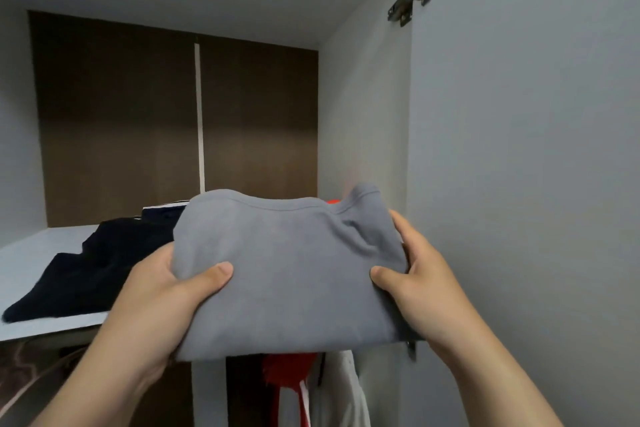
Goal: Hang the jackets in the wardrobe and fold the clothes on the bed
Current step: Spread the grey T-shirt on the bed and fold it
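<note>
The folded grey shirt is held up in front of the open wardrobe, level with its shelf and not yet resting on it. The left hand grips the shirt's left edge and the right hand its right edge. Each thumb lies on top of the cloth, while the fingers are curled underneath, mostly out of sight. The shirt's longer side runs across from hand to hand, with the neckline at the far edge, towards the back of the wardrobe.

The shelf lies straight ahead of the shirt. A pile of dark clothes takes up its left part, and a bit of red cloth shows just behind the shirt's far edge, near the wardrobe's side wall. The likely spot is therefore right of the dark pile. It probably calls for a short push forward with both hands alike, since neither is nearer. Below the shelf hang red and white garments.
</note>
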`<state>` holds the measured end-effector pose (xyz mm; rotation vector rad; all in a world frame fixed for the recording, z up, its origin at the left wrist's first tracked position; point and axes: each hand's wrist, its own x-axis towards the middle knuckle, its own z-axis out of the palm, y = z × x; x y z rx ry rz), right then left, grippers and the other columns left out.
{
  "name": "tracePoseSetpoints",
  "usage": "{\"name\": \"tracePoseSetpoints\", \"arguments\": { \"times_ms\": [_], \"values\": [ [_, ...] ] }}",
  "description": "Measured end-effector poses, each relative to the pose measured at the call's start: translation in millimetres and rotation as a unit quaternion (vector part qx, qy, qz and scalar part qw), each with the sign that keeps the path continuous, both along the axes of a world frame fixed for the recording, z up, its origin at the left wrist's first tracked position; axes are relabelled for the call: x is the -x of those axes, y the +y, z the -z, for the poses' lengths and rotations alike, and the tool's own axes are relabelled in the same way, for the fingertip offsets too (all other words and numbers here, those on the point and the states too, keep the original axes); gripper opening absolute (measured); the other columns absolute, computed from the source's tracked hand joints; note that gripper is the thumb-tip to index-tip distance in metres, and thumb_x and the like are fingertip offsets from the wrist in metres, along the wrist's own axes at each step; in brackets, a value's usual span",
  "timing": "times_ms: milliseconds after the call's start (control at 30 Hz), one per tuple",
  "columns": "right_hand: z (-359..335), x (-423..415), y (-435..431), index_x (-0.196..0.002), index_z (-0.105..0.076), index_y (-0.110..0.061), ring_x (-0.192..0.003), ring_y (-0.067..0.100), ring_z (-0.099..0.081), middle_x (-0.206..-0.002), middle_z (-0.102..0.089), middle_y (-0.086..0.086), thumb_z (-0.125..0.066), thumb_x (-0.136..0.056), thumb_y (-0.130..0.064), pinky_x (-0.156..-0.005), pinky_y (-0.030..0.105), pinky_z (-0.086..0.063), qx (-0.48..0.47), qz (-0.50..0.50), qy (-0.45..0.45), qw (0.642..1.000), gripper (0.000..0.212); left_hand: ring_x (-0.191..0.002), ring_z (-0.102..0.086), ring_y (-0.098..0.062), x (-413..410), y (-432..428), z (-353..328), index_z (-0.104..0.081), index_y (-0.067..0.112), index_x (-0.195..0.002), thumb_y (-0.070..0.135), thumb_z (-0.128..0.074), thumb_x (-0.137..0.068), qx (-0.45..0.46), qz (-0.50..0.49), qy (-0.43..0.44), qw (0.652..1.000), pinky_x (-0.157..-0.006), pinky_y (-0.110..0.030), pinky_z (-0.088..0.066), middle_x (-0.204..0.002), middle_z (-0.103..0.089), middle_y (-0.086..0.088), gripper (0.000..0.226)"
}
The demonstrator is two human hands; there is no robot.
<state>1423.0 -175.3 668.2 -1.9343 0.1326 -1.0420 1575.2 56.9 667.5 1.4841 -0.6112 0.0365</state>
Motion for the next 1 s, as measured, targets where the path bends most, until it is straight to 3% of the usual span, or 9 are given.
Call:
{"name": "tracePoseSetpoints", "arguments": {
  "times_ms": [167, 233, 333, 500, 567, 700, 800, 933, 1000],
  "values": [
    [-19, -53, -3, -0.124, -0.054, -0.054, -0.110, -0.001, -0.062, -0.118, -0.066, -0.024, -0.056, -0.078, 0.012, -0.090, 0.019, -0.049, -0.013, 0.022, 0.005, 1.000, 0.081, -0.086, -0.074, -0.029, -58, 6, -26, -0.076, 0.024, -0.094, 0.016, -0.072, -0.083, -0.031, 0.061, 0.026, 0.997, -0.083, -0.052, -0.055, -0.095, -0.077, -0.006, 0.014],
    [-30, -85, 4, -0.141, -0.045, -0.044, -0.124, -0.004, -0.050, -0.136, -0.054, -0.024, -0.060, -0.079, 0.007, -0.103, 0.022, -0.039, -0.022, 0.022, 0.014, 0.999, 0.081, -0.078, -0.075, -0.027, -82, 15, -40, -0.077, 0.025, -0.083, 0.009, -0.069, -0.084, -0.022, 0.044, 0.022, 0.999, -0.070, -0.039, -0.056, -0.087, -0.077, -0.008, 0.018],
    [-52, -139, 23, -0.140, -0.049, -0.043, -0.122, -0.004, -0.049, -0.138, -0.050, -0.022, -0.060, -0.081, 0.002, -0.094, 0.016, -0.038, -0.014, 0.008, 0.035, 0.999, 0.075, -0.059, -0.072, -0.019, -126, 35, -67, -0.072, 0.006, -0.076, 0.003, -0.066, -0.084, -0.017, -0.021, 0.014, 1.000, -0.049, -0.025, -0.053, -0.068, -0.074, -0.006, 0.010],
    [-78, -223, 54, -0.144, -0.049, -0.027, -0.122, 0.014, -0.053, -0.142, -0.050, -0.006, -0.056, -0.086, 0.000, -0.101, 0.025, -0.043, -0.035, -0.041, 0.107, 0.993, 0.064, -0.068, -0.064, -0.027, -204, 68, -100, -0.064, 0.009, -0.083, 0.008, -0.070, -0.086, -0.082, -0.110, 0.041, 0.990, -0.057, -0.031, -0.046, -0.079, -0.067, -0.014, 0.006],
    [-74, -247, 60, -0.141, -0.051, -0.019, -0.116, 0.020, -0.057, -0.135, -0.056, 0.002, -0.055, -0.087, 0.002, -0.100, 0.031, -0.047, -0.054, -0.048, 0.155, 0.985, 0.058, -0.073, -0.065, -0.029, -225, 74, -91, -0.065, 0.003, -0.091, 0.005, -0.069, -0.086, -0.137, -0.116, 0.065, 0.982, -0.059, -0.031, -0.048, -0.081, -0.068, -0.016, 0.007],
    [-37, -266, 53, -0.091, -0.068, -0.011, -0.067, 0.014, -0.062, -0.081, -0.065, 0.003, -0.058, -0.080, 0.003, -0.059, 0.021, -0.048, 0.001, -0.019, 0.301, 0.953, 0.020, -0.081, -0.066, -0.028, -245, 73, -41, -0.064, 0.001, -0.098, 0.003, -0.068, -0.085, -0.261, -0.104, 0.093, 0.955, -0.062, -0.028, -0.045, -0.086, -0.069, -0.014, 0.014],
    [-23, -273, 38, -0.103, -0.065, 0.006, -0.073, 0.019, -0.061, -0.098, -0.072, 0.015, -0.058, -0.077, 0.007, -0.066, 0.025, -0.047, -0.068, -0.019, 0.251, 0.966, 0.027, -0.086, -0.064, -0.024, -255, 68, -33, -0.062, 0.008, -0.103, 0.004, -0.069, -0.085, -0.233, -0.119, 0.074, 0.962, -0.073, -0.031, -0.045, -0.093, -0.067, -0.009, 0.019],
    [-27, -276, 35, -0.087, -0.064, -0.021, -0.065, -0.004, -0.060, -0.079, -0.061, -0.012, -0.049, -0.082, 0.013, -0.051, 0.007, -0.044, -0.065, -0.008, 0.179, 0.982, 0.037, -0.083, -0.067, -0.024, -254, 56, -33, -0.066, 0.005, -0.102, 0.001, -0.067, -0.086, -0.180, -0.107, 0.078, 0.975, -0.070, -0.030, -0.049, -0.091, -0.071, -0.009, 0.016],
    [-23, -280, 31, -0.093, -0.068, -0.014, -0.074, 0.012, -0.062, -0.080, -0.062, -0.002, -0.048, -0.084, 0.008, -0.060, 0.018, -0.048, -0.023, 0.010, 0.220, 0.975, 0.031, -0.090, -0.068, -0.027, -253, 53, -30, -0.065, 0.007, -0.110, 0.002, -0.068, -0.086, -0.201, -0.097, 0.086, 0.971, -0.076, -0.033, -0.052, -0.098, -0.072, -0.009, 0.024]
  ]
}}
